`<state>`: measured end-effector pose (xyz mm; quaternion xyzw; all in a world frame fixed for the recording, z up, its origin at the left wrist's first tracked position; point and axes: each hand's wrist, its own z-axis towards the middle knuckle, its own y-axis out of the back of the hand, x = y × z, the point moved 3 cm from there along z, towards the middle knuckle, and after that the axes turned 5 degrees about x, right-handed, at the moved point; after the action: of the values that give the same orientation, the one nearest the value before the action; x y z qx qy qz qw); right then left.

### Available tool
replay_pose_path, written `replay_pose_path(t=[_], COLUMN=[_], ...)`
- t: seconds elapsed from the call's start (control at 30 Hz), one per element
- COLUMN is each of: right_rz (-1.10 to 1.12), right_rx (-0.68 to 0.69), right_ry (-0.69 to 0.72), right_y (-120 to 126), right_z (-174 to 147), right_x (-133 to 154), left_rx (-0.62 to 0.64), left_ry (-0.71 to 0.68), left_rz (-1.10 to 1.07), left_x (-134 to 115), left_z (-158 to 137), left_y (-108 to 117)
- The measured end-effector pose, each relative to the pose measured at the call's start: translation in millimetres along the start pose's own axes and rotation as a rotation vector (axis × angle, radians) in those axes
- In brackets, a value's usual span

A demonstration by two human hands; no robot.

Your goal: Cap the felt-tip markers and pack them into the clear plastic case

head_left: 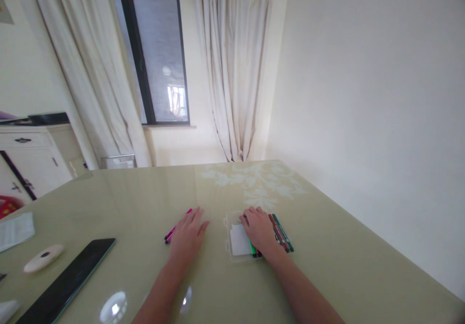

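Observation:
My left hand [188,229] lies palm down on the table, its thumb held away from the fingers. Pink markers [169,236] with black ends stick out from beneath its left side; how many are under the palm is hidden. My right hand [260,227] rests palm down, fingers slightly bent and apart, over a shallow clear plastic case [228,237]. Inside the case are a white card or paper [240,240] and a green marker [252,248], partly covered by the hand. Brown-red and dark green markers [283,232] lie side by side at the case's right.
The glossy table [138,208] has a pale floral pattern at its far end. On the left are a black tablet-like slab [69,280], a white oval device [44,258] and a white packet [16,230]. A wall [363,120] borders the table's right side.

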<state>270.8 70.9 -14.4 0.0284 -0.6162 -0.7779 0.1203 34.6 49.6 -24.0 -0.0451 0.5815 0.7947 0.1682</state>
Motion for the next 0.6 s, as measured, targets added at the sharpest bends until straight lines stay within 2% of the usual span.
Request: replay_pose_path(t=[0.1, 0.17, 0.3, 0.43, 0.53, 0.6], right_rz=[-0.019, -0.009, 0.110, 0.407, 0.599, 0.672], right_rx=[-0.023, -0.044, -0.077, -0.170, -0.199, -0.289], right_ry=[0.017, 0.027, 0.033, 0.004, -0.014, -0.079], right_y=[-1.1, -1.4, -3.2, -1.8, 6.8, 19.2], right_z=[1.5, 2.5, 5.4, 7.3, 5.6, 1.6], right_x=[0.3, 0.0, -0.2, -4.4, -13.9, -23.6], left_rx=[0.101, 0.197, 0.283, 0.303, 0.330, 0.333], left_ry=[-0.310, -0.395, -0.355, -0.329, -0.326, -0.349], left_rz=[-0.150, -0.171, -0.164, -0.182, -0.192, -0.205], left_x=[-48.8, -70.7, -81.4, -78.4, -75.7, -73.6], left_z=[-14.7, -23.8, -29.8, -27.9, -27.6, -28.4], left_y=[-9.4, -16.8, -21.3, -17.8, -18.0, -18.9])
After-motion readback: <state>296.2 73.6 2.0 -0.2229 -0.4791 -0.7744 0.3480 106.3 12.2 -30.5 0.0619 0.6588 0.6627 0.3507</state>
